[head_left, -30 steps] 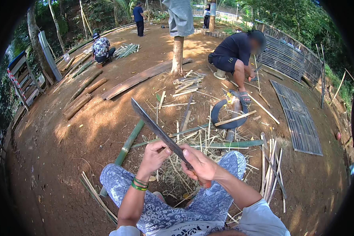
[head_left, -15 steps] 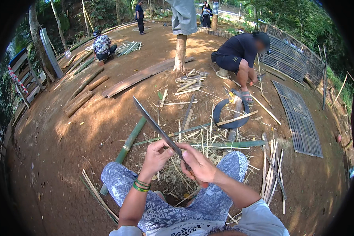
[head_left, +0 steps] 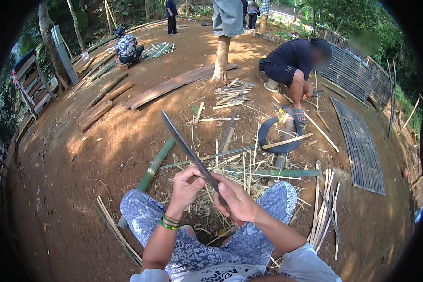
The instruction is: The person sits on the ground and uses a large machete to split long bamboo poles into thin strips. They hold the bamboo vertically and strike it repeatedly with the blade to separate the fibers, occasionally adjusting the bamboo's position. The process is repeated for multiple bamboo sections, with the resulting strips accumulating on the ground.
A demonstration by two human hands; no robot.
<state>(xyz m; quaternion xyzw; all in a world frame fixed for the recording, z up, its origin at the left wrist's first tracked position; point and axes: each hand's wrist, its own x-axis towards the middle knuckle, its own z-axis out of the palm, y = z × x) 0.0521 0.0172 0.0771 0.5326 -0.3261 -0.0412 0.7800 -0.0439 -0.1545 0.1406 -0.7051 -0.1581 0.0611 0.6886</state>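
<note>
A long, dark-bladed machete slants up and to the left in front of my lap. My right hand is closed around its lower end, with the thumb along the blade; the handle is mostly hidden by the fingers. My left hand is pinched closed against the left side of the blade, just above my right hand. Anything small between those fingers is too hidden to make out. Below the hands, pale shavings lie on the ground between my crossed legs.
Green bamboo poles lie ahead of my knees. Split bamboo strips are at my right, with more strips at my left. A black ring-shaped object lies ahead, near a crouching person. A bamboo panel rests farther right.
The view has shifted slightly, so the surroundings sit a little lower and farther right. Both hands keep nearly the same hold at the machete.
</note>
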